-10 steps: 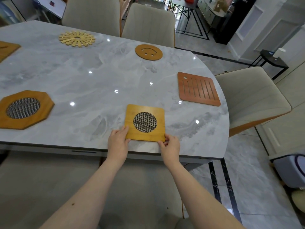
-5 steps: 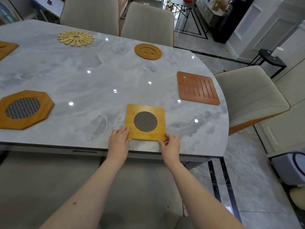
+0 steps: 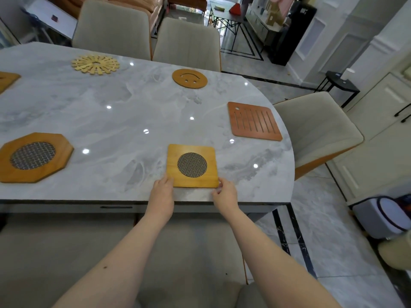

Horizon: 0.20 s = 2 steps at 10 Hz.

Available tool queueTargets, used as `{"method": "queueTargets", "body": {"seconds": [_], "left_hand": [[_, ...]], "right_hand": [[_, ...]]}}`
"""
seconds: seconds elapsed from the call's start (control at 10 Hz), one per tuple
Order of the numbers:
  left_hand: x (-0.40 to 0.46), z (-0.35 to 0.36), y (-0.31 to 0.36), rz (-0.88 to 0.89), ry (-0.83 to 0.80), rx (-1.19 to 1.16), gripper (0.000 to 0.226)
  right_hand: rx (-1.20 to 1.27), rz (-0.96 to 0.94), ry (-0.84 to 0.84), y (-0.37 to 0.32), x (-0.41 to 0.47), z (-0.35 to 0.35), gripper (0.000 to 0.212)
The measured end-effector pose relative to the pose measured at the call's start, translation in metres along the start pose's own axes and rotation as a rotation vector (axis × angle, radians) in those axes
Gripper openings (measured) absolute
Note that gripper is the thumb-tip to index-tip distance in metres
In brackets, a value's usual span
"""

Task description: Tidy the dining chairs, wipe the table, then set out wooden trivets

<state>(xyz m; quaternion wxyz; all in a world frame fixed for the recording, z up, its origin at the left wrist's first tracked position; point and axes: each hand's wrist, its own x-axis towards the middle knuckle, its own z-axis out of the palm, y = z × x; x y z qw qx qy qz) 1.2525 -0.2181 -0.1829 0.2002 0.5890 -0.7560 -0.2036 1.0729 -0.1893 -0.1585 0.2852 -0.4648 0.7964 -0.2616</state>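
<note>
Both grips rest at the near corners of the square trivet (image 3: 192, 166): left hand (image 3: 162, 192) with fingertips against the near-left corner, right hand (image 3: 225, 193) pinching the near-right corner between thumb and fingers. Whether the left actually clasps the edge or only touches it, cannot tell. Square trivet lies flat on the counter (image 3: 124, 112), close to the near edge, round mesh inset in its middle. Octagonal trivet (image 3: 33, 157), also mesh-centred, flat at near left, well apart. Slatted reddish trivet (image 3: 254, 121) flat toward the counter's rounded right end, beyond the square one. Round smiley trivet (image 3: 189, 78) near the far edge. Sunburst trivet (image 3: 95, 64) far left of that. Corner of another wooden trivet (image 3: 7, 80) cut off at the left frame edge. Two chairs (image 3: 186, 41) tucked along the far side, one chair (image 3: 311, 130) at the right end. Counter is glossy grey marble with ceiling-light reflections.
</note>
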Motion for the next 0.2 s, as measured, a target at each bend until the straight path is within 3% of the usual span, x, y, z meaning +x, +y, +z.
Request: {"method": "queueTargets", "body": {"seconds": [0.2], "left_hand": [[-0.018, -0.033, 0.017, 0.020, -0.026, -0.001, 0.039]], "right_hand": [[0.063, -0.008, -0.027, -0.021, -0.036, -0.017, 0.051]]}}
